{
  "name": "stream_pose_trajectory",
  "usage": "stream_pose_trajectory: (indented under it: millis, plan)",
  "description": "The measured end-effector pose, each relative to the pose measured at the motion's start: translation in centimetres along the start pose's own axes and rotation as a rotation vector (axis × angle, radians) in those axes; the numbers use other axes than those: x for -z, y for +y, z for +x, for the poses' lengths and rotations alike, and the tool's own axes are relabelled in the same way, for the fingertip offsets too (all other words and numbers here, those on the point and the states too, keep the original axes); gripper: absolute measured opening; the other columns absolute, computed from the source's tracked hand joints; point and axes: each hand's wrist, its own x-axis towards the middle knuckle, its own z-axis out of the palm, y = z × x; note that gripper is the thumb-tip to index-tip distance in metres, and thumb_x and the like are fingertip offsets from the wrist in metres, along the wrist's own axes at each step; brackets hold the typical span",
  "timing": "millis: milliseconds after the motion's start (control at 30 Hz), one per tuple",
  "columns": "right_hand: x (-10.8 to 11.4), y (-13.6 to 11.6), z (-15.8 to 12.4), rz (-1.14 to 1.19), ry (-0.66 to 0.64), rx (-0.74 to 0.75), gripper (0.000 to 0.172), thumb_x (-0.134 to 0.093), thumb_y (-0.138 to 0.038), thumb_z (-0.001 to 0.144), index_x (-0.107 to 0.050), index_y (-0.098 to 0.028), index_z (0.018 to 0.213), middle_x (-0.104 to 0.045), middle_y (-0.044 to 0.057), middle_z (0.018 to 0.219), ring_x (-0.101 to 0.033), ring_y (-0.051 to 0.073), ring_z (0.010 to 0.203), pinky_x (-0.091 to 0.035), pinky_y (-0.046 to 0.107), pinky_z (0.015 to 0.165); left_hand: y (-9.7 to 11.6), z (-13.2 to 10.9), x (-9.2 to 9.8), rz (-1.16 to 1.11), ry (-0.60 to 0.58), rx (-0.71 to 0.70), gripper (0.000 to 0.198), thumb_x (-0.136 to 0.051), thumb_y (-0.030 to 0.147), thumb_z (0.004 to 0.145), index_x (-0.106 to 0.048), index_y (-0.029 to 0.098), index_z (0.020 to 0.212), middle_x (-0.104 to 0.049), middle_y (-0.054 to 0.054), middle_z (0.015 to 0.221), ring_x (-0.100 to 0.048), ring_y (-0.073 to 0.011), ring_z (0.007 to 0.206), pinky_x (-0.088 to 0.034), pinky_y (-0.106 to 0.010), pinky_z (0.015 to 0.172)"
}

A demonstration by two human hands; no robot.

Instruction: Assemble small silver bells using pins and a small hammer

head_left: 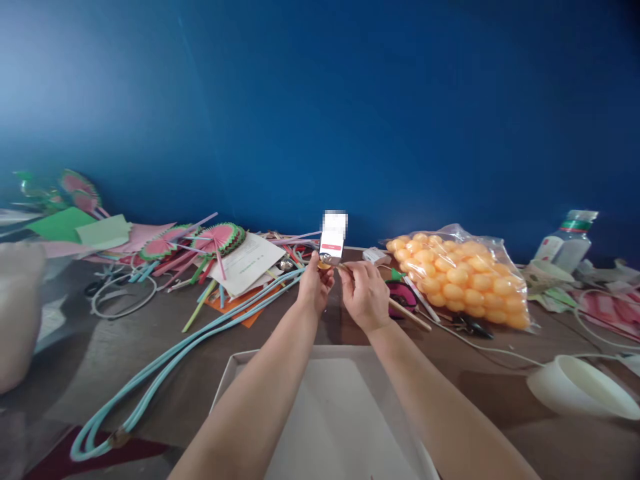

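Note:
My left hand [316, 287] is closed, with its fingertips pinching a small golden-yellow piece [324, 265] whose kind I cannot make out. Close beside it, my right hand [366, 293] is closed around a thin wooden stick [413, 315]. The stick's pale end sticks out behind that hand to the right, and its front tip lies near the golden piece. Just beyond both hands, a phone [332, 240] with a lit screen stands upright near the wall. Below my forearms lies a shallow white box lid or tray [345, 393], partly covered by my arms.
Left are pale blue tubes [173, 355], pink-and-green paper fans [217, 241] and papers [255, 261]. Right are a clear bag of orange balls [460, 277], a white cup [555, 387] and a bottle [565, 247]. Another person's blurred arm [17, 313] enters at the left edge.

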Motion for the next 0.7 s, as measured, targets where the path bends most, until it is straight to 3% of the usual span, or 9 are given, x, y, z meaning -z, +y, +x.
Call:
stream_pose_trajectory:
  millis: [700]
  plan:
    - [-0.21, 0.25, -0.03, -0.015, 0.016, 0.005, 0.016, -0.051, -0.03, 0.094, -0.06, -0.018, 0.099, -0.065, 0.008, 0.092, -0.059, 0.021, 0.089, -0.045, 0.031, 0.077, -0.08, 0.12, 0.06, 0.052, 0.036, -0.037, 0.029, -0.059, 0.04, 0.088, -0.061, 0.012, 0.078, -0.06, 0.0, 0.059, -0.051, -0.0038, 0.044, -0.038, -0.015, 0.046]
